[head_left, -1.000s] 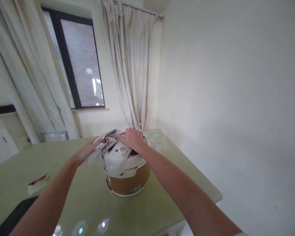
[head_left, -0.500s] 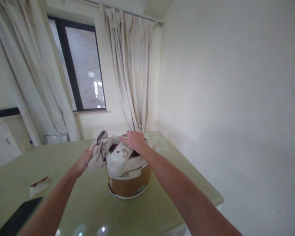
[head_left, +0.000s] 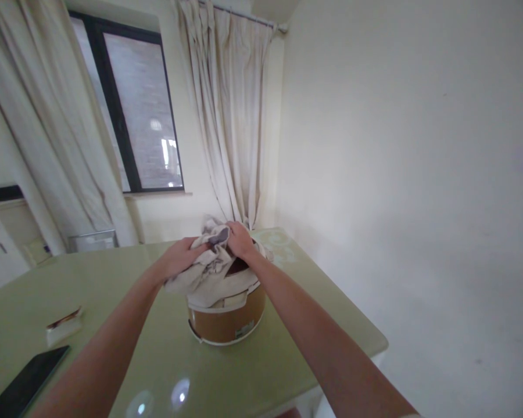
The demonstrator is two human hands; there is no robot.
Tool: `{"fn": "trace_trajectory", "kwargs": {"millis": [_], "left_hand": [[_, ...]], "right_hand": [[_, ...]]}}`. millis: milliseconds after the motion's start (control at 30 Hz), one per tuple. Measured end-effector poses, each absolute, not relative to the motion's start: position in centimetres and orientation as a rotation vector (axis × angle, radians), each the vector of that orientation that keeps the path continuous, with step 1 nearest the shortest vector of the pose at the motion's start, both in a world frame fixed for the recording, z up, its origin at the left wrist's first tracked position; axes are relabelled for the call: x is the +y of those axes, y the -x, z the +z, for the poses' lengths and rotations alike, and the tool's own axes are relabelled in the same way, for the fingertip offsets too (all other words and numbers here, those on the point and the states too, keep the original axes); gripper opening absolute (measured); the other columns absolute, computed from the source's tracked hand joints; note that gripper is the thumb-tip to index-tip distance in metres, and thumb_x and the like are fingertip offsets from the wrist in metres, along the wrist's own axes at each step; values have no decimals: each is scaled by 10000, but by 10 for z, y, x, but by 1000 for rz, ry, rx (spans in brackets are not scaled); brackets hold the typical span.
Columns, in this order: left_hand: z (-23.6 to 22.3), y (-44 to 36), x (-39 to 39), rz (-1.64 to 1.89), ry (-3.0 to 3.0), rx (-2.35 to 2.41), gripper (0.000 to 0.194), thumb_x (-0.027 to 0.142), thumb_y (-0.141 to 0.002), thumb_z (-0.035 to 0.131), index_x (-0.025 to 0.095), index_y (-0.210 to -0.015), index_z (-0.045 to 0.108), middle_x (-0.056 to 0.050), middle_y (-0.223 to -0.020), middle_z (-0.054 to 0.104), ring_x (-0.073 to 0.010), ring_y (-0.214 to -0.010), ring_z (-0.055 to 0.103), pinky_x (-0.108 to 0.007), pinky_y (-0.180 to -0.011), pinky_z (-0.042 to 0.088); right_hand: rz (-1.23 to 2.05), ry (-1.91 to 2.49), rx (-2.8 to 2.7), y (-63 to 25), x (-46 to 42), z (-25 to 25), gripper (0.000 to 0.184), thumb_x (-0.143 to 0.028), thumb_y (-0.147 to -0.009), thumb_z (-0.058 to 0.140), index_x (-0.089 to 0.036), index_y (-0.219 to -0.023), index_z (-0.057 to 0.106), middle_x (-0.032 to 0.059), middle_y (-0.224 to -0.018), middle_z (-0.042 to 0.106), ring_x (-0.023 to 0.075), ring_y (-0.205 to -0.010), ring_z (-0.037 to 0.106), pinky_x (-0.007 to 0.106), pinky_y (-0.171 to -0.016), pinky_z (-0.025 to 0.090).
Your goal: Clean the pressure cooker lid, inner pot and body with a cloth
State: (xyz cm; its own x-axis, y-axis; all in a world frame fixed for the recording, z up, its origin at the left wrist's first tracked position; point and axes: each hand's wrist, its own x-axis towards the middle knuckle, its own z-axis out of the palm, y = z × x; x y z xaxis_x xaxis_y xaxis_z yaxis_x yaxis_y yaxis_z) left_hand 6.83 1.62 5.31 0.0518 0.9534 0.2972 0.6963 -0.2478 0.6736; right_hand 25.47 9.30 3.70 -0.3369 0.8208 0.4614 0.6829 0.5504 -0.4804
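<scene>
A round rice cooker (head_left: 229, 324) with a brown body and white top stands on the table. Bunched over its lid is a pale cloth (head_left: 200, 273) with a greyish patch. My left hand (head_left: 179, 257) is closed on the cloth's left side, thumb toward the middle. Against the cloth's right edge, at the top of the cooker, my right hand (head_left: 240, 239) is closed, and the cloth appears gathered in its fingers. Its fingertips are partly hidden. Most of the lid lies under the cloth, apart from a dark red patch near my right wrist.
The greenish glossy table (head_left: 148, 348) ends at a rounded right corner near a white wall (head_left: 396, 174). On the left lie a dark flat device (head_left: 26, 380) and a small white packet (head_left: 64, 326). Curtains (head_left: 229, 116) and a window (head_left: 142, 110) are behind.
My left hand has brought the cloth rightward, over the lid. My right hand has shifted slightly and now meets the cloth. The lid's printed face is now covered.
</scene>
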Motion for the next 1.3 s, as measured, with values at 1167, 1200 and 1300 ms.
{"fn": "trace_trajectory", "kwargs": {"millis": [1167,1200,1300], "left_hand": [[19,-38,15,1245,-1992,1770,598,669,-756,587,171,-998,812,-127,-971,815,-367,-978,727,-429,-904,560],[18,-45,6,1238,-2023,1806,603,662,-795,558,171,-1043,804,-135,-1019,811,-361,-1003,722,-435,-926,551],[9,-63,-25,1286,-2192,1838,529,572,-867,569,186,-1170,768,-132,-1179,777,-332,-1116,688,-433,-1018,517]], "right_hand": [[243,1037,-2143,-259,88,29,482,-605,-1072,499,-178,-1120,717,87,-1102,746,197,-1022,666,276,-922,458],[166,1098,-2143,-258,85,30,512,-632,-1070,483,-177,-1126,712,95,-1094,742,207,-1021,662,287,-921,456],[-43,1218,-2118,-258,77,31,580,-673,-1076,408,-183,-1172,704,121,-1149,719,234,-1092,646,318,-962,448]]}}
